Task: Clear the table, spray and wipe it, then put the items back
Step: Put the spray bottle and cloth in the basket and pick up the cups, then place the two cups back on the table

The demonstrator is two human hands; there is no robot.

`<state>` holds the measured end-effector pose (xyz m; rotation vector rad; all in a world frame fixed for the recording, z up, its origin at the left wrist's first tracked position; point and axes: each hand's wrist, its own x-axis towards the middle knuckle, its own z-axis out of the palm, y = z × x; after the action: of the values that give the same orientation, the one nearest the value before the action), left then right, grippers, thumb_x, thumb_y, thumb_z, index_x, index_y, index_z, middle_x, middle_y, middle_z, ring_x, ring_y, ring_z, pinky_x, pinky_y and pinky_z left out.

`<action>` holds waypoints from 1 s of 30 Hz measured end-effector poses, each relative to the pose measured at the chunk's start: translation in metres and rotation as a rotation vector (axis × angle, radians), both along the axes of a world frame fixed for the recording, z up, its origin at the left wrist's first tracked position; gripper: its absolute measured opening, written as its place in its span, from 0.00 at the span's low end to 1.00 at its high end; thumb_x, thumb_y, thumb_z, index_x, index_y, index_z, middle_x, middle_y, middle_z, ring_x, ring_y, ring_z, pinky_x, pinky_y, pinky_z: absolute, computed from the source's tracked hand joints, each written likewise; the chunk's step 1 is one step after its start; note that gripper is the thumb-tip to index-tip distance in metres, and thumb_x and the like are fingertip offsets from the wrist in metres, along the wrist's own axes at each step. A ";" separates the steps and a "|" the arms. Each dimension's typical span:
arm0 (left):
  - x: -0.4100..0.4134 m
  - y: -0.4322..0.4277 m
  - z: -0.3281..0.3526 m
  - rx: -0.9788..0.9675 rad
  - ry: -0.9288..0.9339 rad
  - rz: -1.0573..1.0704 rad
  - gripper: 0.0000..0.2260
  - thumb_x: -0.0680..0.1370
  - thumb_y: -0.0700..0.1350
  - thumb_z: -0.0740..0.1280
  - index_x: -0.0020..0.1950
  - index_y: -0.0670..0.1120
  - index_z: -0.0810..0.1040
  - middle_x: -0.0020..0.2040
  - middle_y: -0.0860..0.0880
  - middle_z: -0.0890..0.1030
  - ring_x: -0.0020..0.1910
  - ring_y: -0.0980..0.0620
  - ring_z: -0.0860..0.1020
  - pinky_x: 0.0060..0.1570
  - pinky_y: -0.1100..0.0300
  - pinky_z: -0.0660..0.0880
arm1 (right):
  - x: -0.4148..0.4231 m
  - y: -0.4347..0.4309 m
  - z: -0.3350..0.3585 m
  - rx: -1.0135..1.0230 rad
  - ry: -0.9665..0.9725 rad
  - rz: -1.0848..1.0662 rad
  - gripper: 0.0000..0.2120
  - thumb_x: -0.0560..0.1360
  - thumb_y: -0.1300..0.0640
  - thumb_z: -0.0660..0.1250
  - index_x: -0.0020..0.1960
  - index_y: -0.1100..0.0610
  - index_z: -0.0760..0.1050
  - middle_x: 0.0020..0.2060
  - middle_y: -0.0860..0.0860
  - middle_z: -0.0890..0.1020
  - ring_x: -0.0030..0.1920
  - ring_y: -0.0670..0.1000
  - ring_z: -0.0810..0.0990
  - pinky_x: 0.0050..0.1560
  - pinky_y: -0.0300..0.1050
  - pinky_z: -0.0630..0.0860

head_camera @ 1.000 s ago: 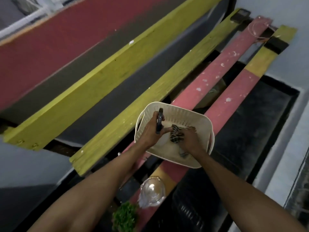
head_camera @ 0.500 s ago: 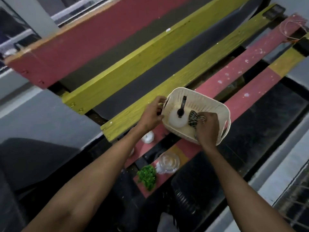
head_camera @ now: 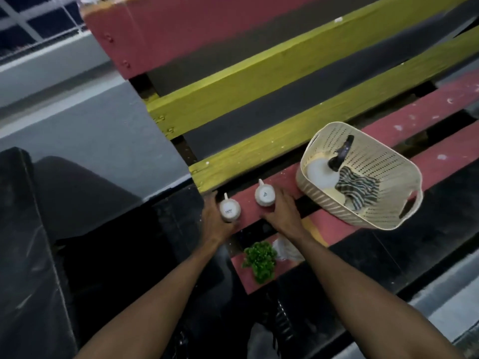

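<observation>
Status: left grip curled round left cup | right grip curled round right cup | basket at 2 o'clock holds spray bottle, cloth.

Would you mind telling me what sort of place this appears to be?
Likely an outdoor terrace or balcony, though I can't be sure: a rough table of red and yellow painted planks, with a concrete ledge and a white railing beyond it.

Seemingly a home balcony or rooftop: a rough slatted table painted red and yellow, a railing beyond its far-left corner, concrete floor left of it, a white cup and green plant on its near end.
</observation>
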<state>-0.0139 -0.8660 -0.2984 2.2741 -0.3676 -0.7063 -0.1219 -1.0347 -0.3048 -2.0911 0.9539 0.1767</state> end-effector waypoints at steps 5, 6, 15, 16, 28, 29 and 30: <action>-0.017 -0.015 -0.034 -0.037 0.011 0.121 0.32 0.68 0.43 0.79 0.69 0.40 0.71 0.63 0.41 0.76 0.62 0.41 0.76 0.58 0.47 0.75 | 0.022 -0.001 -0.035 -0.173 0.003 -0.006 0.36 0.67 0.52 0.78 0.69 0.62 0.69 0.61 0.60 0.77 0.62 0.61 0.76 0.57 0.52 0.73; -0.019 -0.017 -0.036 -0.043 -0.022 0.164 0.29 0.70 0.44 0.78 0.68 0.41 0.73 0.63 0.41 0.77 0.61 0.41 0.76 0.58 0.48 0.75 | 0.023 -0.001 -0.037 -0.199 -0.012 -0.018 0.33 0.67 0.52 0.78 0.67 0.62 0.70 0.59 0.60 0.78 0.60 0.62 0.77 0.55 0.52 0.73; -0.011 0.069 0.056 -0.109 -0.137 0.305 0.26 0.65 0.42 0.80 0.62 0.44 0.79 0.55 0.48 0.82 0.53 0.48 0.80 0.53 0.58 0.74 | 0.019 0.058 0.049 -0.154 -0.159 -0.095 0.26 0.67 0.49 0.77 0.61 0.52 0.71 0.52 0.49 0.77 0.53 0.55 0.77 0.44 0.46 0.67; -0.009 0.088 0.077 -0.105 -0.157 0.318 0.26 0.65 0.43 0.80 0.62 0.45 0.79 0.54 0.49 0.83 0.52 0.48 0.80 0.53 0.58 0.75 | 0.021 0.074 0.067 -0.155 -0.185 -0.091 0.25 0.68 0.48 0.77 0.61 0.50 0.71 0.52 0.48 0.77 0.52 0.54 0.77 0.44 0.46 0.69; 0.020 0.483 0.255 -0.175 -0.318 0.505 0.27 0.61 0.46 0.82 0.56 0.51 0.75 0.47 0.54 0.82 0.45 0.53 0.79 0.39 0.73 0.71 | 0.073 0.422 0.242 -0.119 -0.406 -0.029 0.22 0.67 0.42 0.76 0.52 0.54 0.74 0.49 0.54 0.83 0.51 0.59 0.81 0.48 0.51 0.76; 0.025 0.524 0.258 -0.161 -0.317 0.527 0.27 0.61 0.47 0.83 0.56 0.51 0.76 0.47 0.54 0.82 0.45 0.53 0.80 0.42 0.70 0.74 | 0.080 0.457 0.245 -0.116 -0.393 -0.005 0.22 0.67 0.43 0.76 0.52 0.55 0.74 0.49 0.55 0.82 0.52 0.60 0.81 0.49 0.52 0.77; 0.031 0.560 0.264 -0.145 -0.324 0.548 0.26 0.62 0.46 0.83 0.56 0.50 0.77 0.47 0.53 0.83 0.46 0.51 0.80 0.45 0.62 0.78 | 0.087 0.487 0.247 -0.097 -0.379 0.012 0.23 0.67 0.44 0.77 0.53 0.56 0.74 0.50 0.55 0.82 0.52 0.59 0.81 0.50 0.52 0.77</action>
<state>0.0169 -0.3057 -0.0347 2.2008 0.0639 -0.0304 -0.0344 -0.5474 -0.0576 -2.1172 0.7311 -0.2571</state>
